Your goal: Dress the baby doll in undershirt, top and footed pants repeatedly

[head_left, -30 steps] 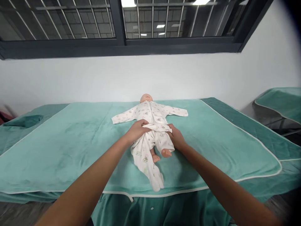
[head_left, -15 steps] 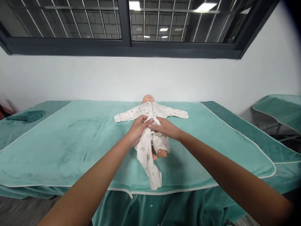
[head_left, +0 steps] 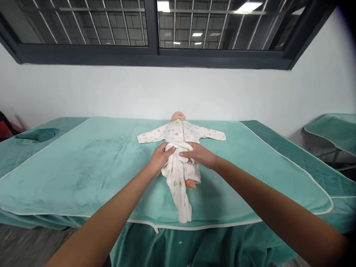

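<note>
A baby doll [head_left: 178, 116] lies on its back, head toward the wall, in a white printed top [head_left: 180, 130] with both sleeves spread out. Over its lower body are white printed baby pants [head_left: 178, 185]; one leg hangs long and flat toward me, and a foot [head_left: 190, 183] shows below the other leg's cuff. My left hand [head_left: 161, 157] is closed on the left side of the waistband, thumb on top. My right hand [head_left: 200, 154] grips the waistband's right side, thumb inward. The waistband bunches up between my thumbs. The doll's other foot is hidden.
A light green blanket [head_left: 91, 167] with white piping covers the table under the doll. Darker green cloth [head_left: 278, 144] shows beneath it and hangs down in front. A barred window [head_left: 155, 55] is set in the white wall [head_left: 111, 89]. Another green-covered surface [head_left: 333, 128] stands at right.
My hands have moved slightly apart, and the waistband now lies more spread between them. The doll's second foot, visible before, is now covered. The view has shifted a little.
</note>
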{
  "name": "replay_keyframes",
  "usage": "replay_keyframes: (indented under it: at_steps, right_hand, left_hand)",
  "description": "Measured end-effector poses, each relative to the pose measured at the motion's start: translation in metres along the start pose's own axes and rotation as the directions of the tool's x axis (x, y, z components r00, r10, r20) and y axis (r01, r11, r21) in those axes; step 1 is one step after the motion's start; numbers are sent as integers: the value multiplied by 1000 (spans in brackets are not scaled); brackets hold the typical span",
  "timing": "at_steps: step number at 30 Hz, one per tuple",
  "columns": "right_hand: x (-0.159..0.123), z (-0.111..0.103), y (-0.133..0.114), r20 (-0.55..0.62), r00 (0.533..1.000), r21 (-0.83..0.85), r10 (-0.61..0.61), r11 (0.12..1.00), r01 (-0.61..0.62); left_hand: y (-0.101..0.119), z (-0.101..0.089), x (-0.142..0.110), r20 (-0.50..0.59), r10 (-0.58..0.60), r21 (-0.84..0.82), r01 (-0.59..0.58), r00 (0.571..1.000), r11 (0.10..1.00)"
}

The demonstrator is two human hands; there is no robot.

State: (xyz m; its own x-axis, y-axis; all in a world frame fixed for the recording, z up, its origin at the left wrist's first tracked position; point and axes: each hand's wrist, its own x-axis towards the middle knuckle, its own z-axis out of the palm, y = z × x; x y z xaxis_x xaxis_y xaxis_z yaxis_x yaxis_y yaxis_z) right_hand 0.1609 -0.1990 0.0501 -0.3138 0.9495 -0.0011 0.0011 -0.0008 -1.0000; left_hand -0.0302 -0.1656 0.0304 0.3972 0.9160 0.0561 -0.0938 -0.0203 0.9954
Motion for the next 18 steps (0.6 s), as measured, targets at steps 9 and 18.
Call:
replay_keyframes:
  at_steps: [9,18]
  right_hand:
    - [0,5,5,-57,997,-63,46,997,-49]
    - [2,4,22,-215,977,-23,-4,1000,-1]
  left_hand:
    - [-10,10,5,-71,59,-21,-60,996,998]
    - [-6,-5,-9,106,-43,211,20,993,977]
